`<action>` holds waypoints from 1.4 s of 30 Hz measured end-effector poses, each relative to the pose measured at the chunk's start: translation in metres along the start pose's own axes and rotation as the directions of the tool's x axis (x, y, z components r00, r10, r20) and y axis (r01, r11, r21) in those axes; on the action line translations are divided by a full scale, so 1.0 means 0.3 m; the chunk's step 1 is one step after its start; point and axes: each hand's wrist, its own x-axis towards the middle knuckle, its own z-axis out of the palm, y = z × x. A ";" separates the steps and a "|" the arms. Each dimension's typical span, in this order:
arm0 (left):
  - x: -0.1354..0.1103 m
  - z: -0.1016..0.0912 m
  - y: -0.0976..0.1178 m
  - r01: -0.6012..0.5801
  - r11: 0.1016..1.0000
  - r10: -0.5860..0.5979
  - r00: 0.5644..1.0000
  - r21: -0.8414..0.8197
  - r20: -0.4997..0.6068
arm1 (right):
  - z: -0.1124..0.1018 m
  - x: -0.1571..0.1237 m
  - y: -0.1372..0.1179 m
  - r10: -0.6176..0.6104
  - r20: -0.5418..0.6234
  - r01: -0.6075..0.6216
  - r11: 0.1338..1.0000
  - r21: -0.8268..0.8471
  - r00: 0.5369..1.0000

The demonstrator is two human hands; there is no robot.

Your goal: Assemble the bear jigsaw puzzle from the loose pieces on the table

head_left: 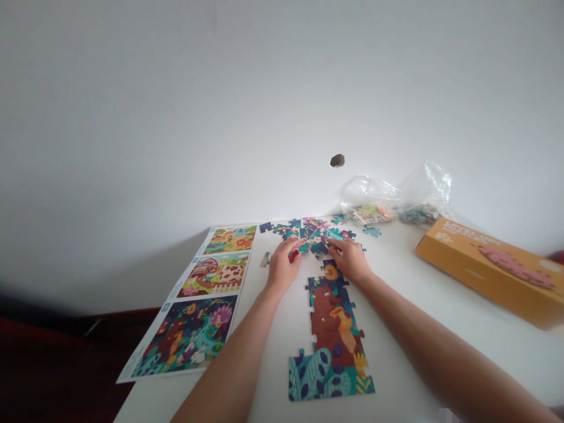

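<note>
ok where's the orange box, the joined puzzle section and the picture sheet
orange box [467,264], head view, on its top face
joined puzzle section [330,335], head view, on its brown middle
picture sheet [187,335], head view, on its bottom panel

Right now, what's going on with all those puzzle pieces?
A person has both hands at a loose pile of jigsaw pieces on a white table. The left hand is beside a red piece, and the right hand touches the pile's edge. A partly joined puzzle lies nearer the person, a picture sheet to its left. Plastic bags and an orange box sit farther right.
</note>
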 end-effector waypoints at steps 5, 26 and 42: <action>-0.011 -0.009 0.013 -0.105 0.978 0.091 0.992 0.179 0.088 | -0.015 -0.009 -0.013 -0.014 -0.028 0.010 0.992 -0.125 1.000; -0.032 -0.031 0.082 -0.179 0.867 0.017 0.943 0.466 0.331 | -0.035 -0.013 -0.003 0.161 0.014 -0.152 0.955 -0.254 0.987; -0.037 -0.027 0.080 -0.193 0.859 0.005 0.929 0.474 0.369 | -0.007 -0.005 -0.005 -0.125 0.051 0.129 0.987 -0.098 0.991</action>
